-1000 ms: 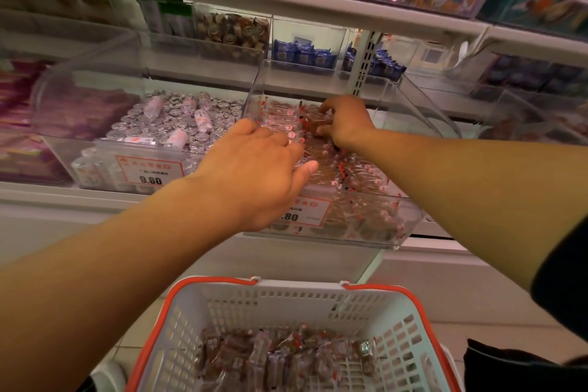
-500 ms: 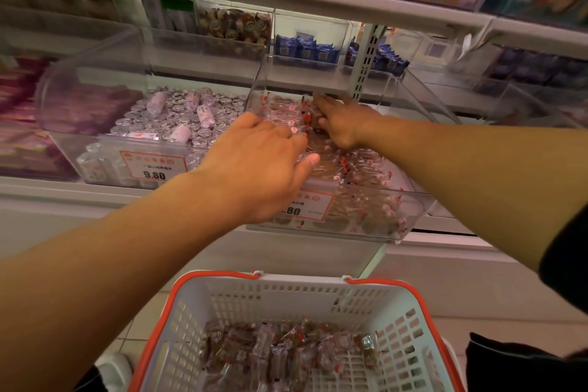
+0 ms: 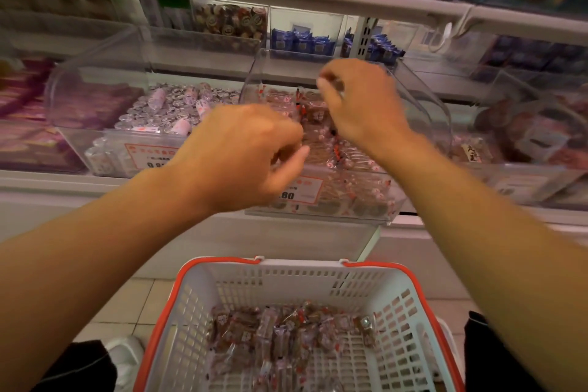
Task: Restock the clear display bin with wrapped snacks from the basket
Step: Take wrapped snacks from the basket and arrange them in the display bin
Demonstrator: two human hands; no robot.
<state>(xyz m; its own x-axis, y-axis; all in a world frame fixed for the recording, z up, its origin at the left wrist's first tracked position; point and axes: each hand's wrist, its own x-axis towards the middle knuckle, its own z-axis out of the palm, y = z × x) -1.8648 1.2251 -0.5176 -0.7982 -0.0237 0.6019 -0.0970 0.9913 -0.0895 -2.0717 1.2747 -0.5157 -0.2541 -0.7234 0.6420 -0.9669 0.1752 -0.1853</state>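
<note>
The clear display bin (image 3: pixel 428 105) sits on the shelf at centre, filled with wrapped brown snacks (image 3: pixel 348 157). My right hand (image 3: pixel 361 102) hovers above the back of the pile with its fingers curled; blur hides whether they pinch anything. My left hand (image 3: pixel 245 153) is in front of the bin's near left corner, fingers loosely curled, with nothing visible in it. Below, a white basket with an orange rim (image 3: pixel 178 293) holds more wrapped snacks (image 3: pixel 286 331) on its bottom.
A neighbouring clear bin (image 3: pixel 95 79) on the left holds silver and pink wrapped sweets. Another bin (image 3: pixel 528 137) stands to the right. Blue packets (image 3: pixel 302 43) and a perforated upright (image 3: pixel 366 38) are behind. A price label (image 3: pixel 305 191) fronts the centre bin.
My right hand has lifted off the snack pile and curled its fingers. My left hand has come off the bin's front edge, pulled slightly back and curled.
</note>
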